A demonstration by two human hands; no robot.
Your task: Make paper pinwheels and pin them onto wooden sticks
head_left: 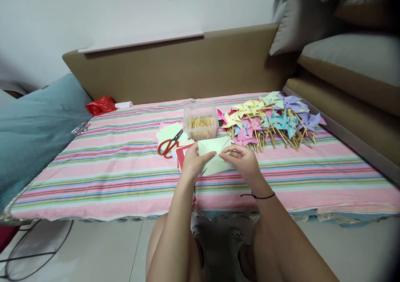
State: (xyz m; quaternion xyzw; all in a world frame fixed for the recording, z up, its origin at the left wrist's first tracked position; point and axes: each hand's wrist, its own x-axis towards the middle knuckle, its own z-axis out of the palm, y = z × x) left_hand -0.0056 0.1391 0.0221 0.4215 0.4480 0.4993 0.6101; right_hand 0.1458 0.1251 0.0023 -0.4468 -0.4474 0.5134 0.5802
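A pale green paper square [215,165], with cuts running in from its corners, is held up between both hands over the striped cloth. My left hand [194,161] grips its left edge, thumb lying toward the middle. My right hand [242,159] pinches at the paper near its centre, thumb and forefinger together. Just behind the paper is a clear plastic box [200,121] of short wooden sticks. Red-handled scissors [169,145] lie left of the box on light green sheets [168,132]. Red-topped cards [181,157] lie partly behind my left hand.
Many finished paper pinwheels [265,119] on sticks are heaped at the right. On the striped cloth [109,161], a red plastic packet [101,106] and a metallic item [80,129] lie far left. A blue cushion [46,127] borders the left, grey cushions [353,65] the right.
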